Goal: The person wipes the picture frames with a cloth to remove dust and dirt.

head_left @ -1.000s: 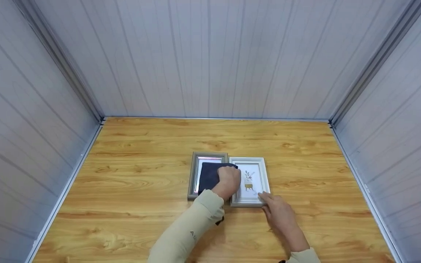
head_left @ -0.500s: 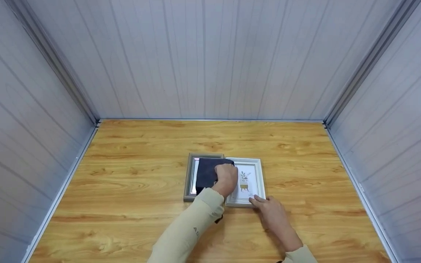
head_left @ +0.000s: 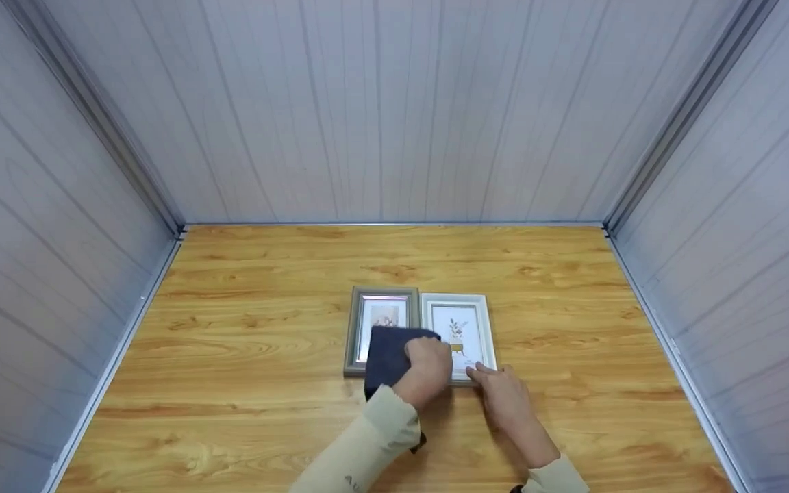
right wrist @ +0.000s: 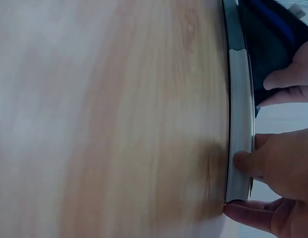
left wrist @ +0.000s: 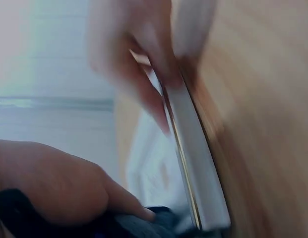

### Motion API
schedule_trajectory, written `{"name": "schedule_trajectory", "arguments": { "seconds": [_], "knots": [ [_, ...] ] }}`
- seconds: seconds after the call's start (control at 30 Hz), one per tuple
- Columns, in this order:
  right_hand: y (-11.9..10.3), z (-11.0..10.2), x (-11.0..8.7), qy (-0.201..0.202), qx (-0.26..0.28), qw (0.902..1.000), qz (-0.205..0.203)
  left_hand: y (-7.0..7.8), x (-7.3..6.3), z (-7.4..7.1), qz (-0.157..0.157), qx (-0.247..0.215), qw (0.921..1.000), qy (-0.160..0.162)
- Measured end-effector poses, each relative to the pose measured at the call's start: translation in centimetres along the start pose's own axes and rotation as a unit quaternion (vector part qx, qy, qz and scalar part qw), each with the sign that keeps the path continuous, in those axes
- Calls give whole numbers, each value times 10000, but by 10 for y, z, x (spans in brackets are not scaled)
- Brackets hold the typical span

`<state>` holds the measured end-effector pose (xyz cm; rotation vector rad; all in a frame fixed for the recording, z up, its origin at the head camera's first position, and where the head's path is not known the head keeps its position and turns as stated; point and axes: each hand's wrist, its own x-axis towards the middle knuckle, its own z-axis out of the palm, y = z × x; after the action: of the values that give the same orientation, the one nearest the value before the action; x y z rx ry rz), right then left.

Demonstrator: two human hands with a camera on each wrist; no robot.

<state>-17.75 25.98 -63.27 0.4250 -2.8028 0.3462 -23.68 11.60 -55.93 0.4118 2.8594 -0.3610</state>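
Two picture frames lie side by side on the wood-patterned surface, a grey-brown picture frame [head_left: 355,342] on the left and a white picture frame [head_left: 489,342] on the right. My left hand [head_left: 429,366] grips a folded dark cloth [head_left: 387,359], which covers the lower part of the grey-brown frame and hangs past its near edge. The left forearm hides the cloth's lower end. At the white frame's near right corner, my right hand [head_left: 507,397] pinches it; in the right wrist view the thumb [right wrist: 245,162] presses the frame's side edge. The left wrist view is blurred.
Pale panelled walls [head_left: 394,116] stand at the back and on both sides. The wood-patterned surface [head_left: 251,329] reaches to metal strips along their base.
My left hand has drawn the cloth toward me, uncovering the upper part of the grey-brown frame's picture. The right hand keeps hold of the white frame's corner. The head view has shifted slightly.
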Motion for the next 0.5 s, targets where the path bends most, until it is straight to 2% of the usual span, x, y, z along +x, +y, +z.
{"name": "schedule_trajectory", "arguments": {
  "seconds": [0.1,0.2,0.33,0.5],
  "knots": [
    [-2,-2,1,-89,-74,9999,23,5,-17,-1,-29,-96,9999,-124],
    [-3,-4,4,-201,-88,9997,113,7,-23,-1,-79,-52,9999,-127],
    [-2,-4,5,-238,-56,9996,161,6,-16,-3,-145,62,9998,-77],
    [-3,-4,5,-206,-119,9997,65,2,3,-4,-86,178,9998,-78]
  ]
}}
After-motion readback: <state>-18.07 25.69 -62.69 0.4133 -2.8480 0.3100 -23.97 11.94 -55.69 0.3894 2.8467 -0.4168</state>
